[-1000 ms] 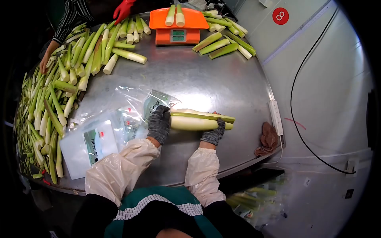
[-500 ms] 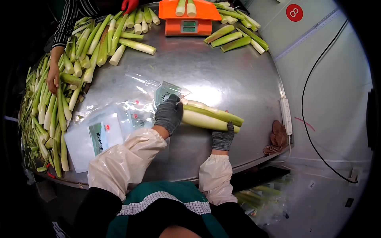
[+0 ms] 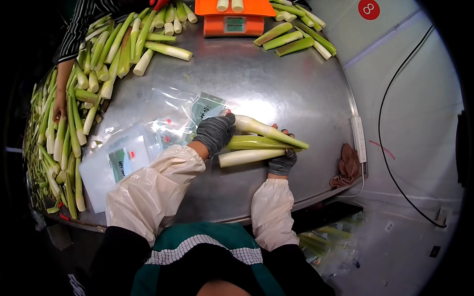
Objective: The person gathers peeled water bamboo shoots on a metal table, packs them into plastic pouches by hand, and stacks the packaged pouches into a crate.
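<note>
Three pale green stalks (image 3: pixel 261 142) lie side by side above the metal table, their left ends fanned apart. My right hand (image 3: pixel 283 160), in a grey glove with bare fingertips, is wrapped round their right ends from below. My left hand (image 3: pixel 216 134), also gloved, is closed at the left ends of the upper stalks; its fingertips are partly hidden. Just behind my left hand lies a clear plastic bag (image 3: pixel 205 107) with a green label. More flat labelled bags (image 3: pixel 97 181) are stacked to the left.
An orange scale (image 3: pixel 233 25) bearing stalks stands at the back. Stalk piles lie at the left (image 3: pixel 61 143) and back right (image 3: pixel 291 43). A co-worker's hand (image 3: pixel 59 106) touches the left pile. A power strip (image 3: pixel 359 139) and brown cloth (image 3: pixel 347 166) edge the right side.
The stalks, held together before, have spread apart at their left ends. Both my hands have shifted right in the view. The co-worker's hand has moved down over the left pile.
</note>
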Demonstrator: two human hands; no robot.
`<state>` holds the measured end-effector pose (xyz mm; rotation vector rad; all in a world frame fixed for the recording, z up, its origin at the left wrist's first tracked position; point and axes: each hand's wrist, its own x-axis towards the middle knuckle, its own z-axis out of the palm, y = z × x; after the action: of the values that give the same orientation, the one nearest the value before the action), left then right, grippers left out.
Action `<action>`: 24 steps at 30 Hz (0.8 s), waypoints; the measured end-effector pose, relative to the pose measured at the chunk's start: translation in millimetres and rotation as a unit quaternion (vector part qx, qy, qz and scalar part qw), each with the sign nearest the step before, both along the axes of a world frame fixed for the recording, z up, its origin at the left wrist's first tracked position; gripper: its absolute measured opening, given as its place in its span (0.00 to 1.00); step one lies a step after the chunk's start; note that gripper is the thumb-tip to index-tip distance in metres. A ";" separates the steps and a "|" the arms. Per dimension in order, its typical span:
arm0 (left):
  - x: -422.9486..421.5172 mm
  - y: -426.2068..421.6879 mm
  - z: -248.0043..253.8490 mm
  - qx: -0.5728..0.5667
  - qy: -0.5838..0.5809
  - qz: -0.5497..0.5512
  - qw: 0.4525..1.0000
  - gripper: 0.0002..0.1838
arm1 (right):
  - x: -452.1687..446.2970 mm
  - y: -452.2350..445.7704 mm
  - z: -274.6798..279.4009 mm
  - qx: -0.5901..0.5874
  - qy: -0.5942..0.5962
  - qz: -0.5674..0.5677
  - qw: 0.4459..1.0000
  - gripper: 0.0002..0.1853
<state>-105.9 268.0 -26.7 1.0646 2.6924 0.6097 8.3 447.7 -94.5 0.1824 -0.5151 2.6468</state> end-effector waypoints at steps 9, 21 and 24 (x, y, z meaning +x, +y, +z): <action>0.5 15.1 -1.3 -0.062 0.062 0.006 0.996 0.11 | -30.1 19.5 6.8 -0.025 -0.010 0.079 0.997 0.20; 18.0 -2.0 7.6 -0.010 0.045 0.080 0.996 0.10 | -37.3 1.0 -12.5 -0.090 -0.079 -0.044 0.992 0.18; -1.1 -0.6 -1.2 0.047 0.041 0.059 0.996 0.11 | -19.8 11.0 -5.3 -0.137 -0.198 0.075 0.968 0.23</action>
<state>-107.0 267.3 -27.9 0.9784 2.8393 0.7339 -11.5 458.6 -99.8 -0.4144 -0.2575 2.8781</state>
